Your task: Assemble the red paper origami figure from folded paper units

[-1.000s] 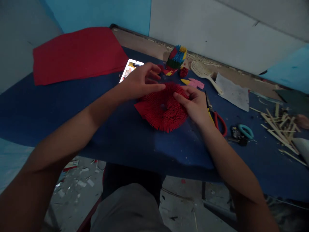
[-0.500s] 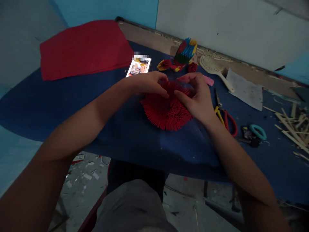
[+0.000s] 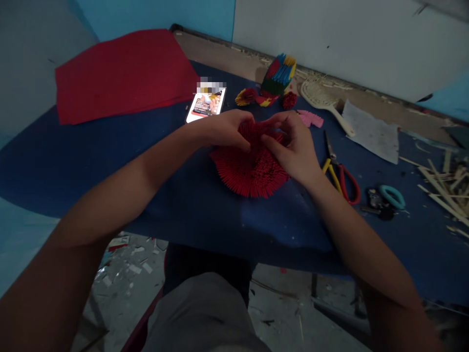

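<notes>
A red ring of folded paper pieces [image 3: 252, 171] lies on the blue table cover [image 3: 110, 161]. My left hand [image 3: 225, 129] grips its far left rim with curled fingers. On the right, my right hand [image 3: 295, 146] pinches the far rim, thumb pointing toward the ring's middle. Both hands fold the far edge of the ring upward between them. The ring's near half spreads flat on the cover.
A phone with a lit screen [image 3: 205, 103] lies behind my left hand, and a red sheet [image 3: 120, 73] beyond it. A multicoloured paper model [image 3: 279, 78], small paper pieces, a hairbrush [image 3: 324, 105], scissors [image 3: 339, 171], a teal ring [image 3: 393, 195] and wooden sticks [image 3: 443, 190] lie to the right.
Both hands moved onto the ring's far rim and closed on it, lifting that edge. The left hand went from spread fingers to a curled grip.
</notes>
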Tool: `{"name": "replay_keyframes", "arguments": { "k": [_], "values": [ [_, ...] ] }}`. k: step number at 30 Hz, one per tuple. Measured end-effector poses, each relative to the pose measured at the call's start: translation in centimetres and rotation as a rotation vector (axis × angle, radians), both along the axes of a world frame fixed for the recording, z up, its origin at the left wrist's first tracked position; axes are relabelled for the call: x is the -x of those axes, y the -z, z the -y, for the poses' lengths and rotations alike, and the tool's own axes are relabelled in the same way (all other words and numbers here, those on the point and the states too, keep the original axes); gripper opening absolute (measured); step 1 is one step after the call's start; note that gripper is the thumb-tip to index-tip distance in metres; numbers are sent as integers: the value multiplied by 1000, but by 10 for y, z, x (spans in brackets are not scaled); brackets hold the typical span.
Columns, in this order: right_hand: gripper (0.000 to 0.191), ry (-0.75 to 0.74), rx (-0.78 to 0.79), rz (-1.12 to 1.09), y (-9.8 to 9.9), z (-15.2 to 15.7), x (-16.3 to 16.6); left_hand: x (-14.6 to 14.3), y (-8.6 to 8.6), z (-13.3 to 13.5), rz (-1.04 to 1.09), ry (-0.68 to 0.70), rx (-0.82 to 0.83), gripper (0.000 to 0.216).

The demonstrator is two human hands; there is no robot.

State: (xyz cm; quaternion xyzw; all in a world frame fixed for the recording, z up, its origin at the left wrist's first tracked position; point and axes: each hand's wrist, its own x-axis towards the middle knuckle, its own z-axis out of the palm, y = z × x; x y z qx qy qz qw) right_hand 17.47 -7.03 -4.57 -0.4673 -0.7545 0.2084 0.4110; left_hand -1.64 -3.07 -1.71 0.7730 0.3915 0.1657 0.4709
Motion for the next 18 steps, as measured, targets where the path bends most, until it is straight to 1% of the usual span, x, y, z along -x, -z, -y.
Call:
{"name": "replay_keyframes", "arguments": {
  "k": [5, 8, 10, 12, 16, 18],
  "values": [
    [21, 5, -83, 70, 7, -5, -2, -3, 10, -3, -15, -37, -179, 32],
    [22, -2, -116, 115, 10, -8, -4, -4, 15, -5, -16, -33, -226, 36],
    [24, 2, -117, 160, 9, -6, -5, -4, 16, -5, -18, -39, -245, 37],
    [29, 4, -122, 220, 4, -1, -5, -3, 15, -5, -1, -40, -228, 36],
    [48, 42, -190, 375, -9, 17, -1, -2, 13, -4, 69, -16, -131, 34],
    [45, 65, -210, 467, -12, 25, 3, -2, 12, -4, 69, -13, -117, 32]
  ]
}}
